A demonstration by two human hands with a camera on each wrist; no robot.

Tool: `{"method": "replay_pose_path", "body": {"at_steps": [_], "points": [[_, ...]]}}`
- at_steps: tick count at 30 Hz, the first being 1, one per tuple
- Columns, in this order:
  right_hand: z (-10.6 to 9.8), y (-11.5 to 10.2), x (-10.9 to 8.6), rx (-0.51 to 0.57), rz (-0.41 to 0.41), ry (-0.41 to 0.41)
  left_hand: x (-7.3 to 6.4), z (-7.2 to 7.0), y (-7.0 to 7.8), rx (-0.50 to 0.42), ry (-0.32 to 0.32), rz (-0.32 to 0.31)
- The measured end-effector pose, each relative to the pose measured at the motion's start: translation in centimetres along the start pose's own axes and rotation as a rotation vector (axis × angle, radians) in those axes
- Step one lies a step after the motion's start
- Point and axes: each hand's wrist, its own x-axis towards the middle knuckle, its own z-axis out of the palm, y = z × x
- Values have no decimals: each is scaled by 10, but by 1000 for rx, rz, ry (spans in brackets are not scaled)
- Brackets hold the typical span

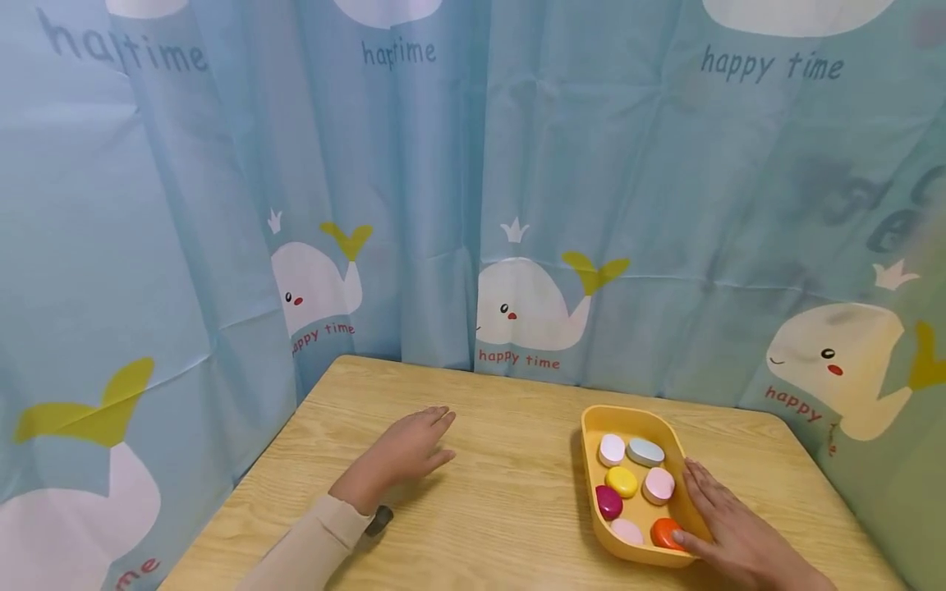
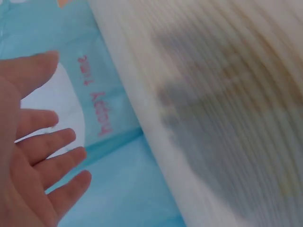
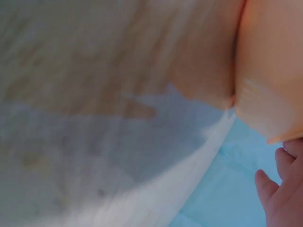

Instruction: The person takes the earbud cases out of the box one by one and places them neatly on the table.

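Note:
A yellow tray (image 1: 595, 513) with rounded corners lies on the right half of the table. Inside it are several smooth, rounded pieces, among them an orange piece (image 1: 666, 533), a yellow piece (image 1: 622, 482) and a grey-blue piece (image 1: 645, 451). My right hand (image 1: 739, 525) holds the tray's right side, fingers along the outer wall and thumb over the rim by the orange piece. In the right wrist view, fingertips (image 3: 282, 158) show right at the tray's edge. Away to the left, my left hand (image 1: 406, 447) hovers over the table with its fingers extended, holding nothing.
The light wooden table (image 1: 488, 492) has rounded far corners. A blue curtain (image 1: 443, 205) printed with white whales hangs behind it and along both sides. A dark band (image 1: 380, 520) shows at the left wrist, beneath a beige sleeve (image 1: 314, 542).

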Motion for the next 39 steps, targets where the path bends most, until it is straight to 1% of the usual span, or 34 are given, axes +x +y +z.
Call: {"method": "replay_pose_path", "body": {"at_steps": [2, 6, 9, 12, 16, 19, 21, 25, 27, 28, 30, 33, 37, 39], "points": [[1, 1, -4, -14, -13, 7, 9, 2, 5, -39, 15, 4], [2, 2, -6, -37, -36, 41, 27, 9, 12, -174, 14, -39], [0, 0, -5, -31, -40, 40, 39, 15, 18, -282, 14, -55], [-3, -2, 0, -15, -31, 3, 52, 22, 24, -399, 18, -55], [-4, -3, 1, -6, -9, -32, 71, 29, 36, -593, 15, -77], [-3, -3, -1, -17, 2, -39, 86, 34, 48, -732, 1, -117], [-3, -3, -2, -25, 7, -37, 95, 36, 54, -841, -12, -152], [-1, -4, -1, -40, -6, -16, 111, 36, 65, -1108, -34, -242], [-1, -4, 0, -46, -17, -4, 117, 33, 71, -1202, -46, -277], [0, -5, 0, -52, -20, 2, 120, 32, 74, -1229, -52, -284], [-1, -6, 0, -69, -17, 3, 125, 29, 80, -1251, -65, -294], [-2, -8, -1, -89, -9, 4, 133, 25, 90, -1274, -80, -279], [-5, -8, -3, -82, -2, 12, 148, 25, 100, -1336, -89, -287], [-5, -8, -4, -70, -2, 20, 156, 27, 103, -1378, -94, -308]]}}
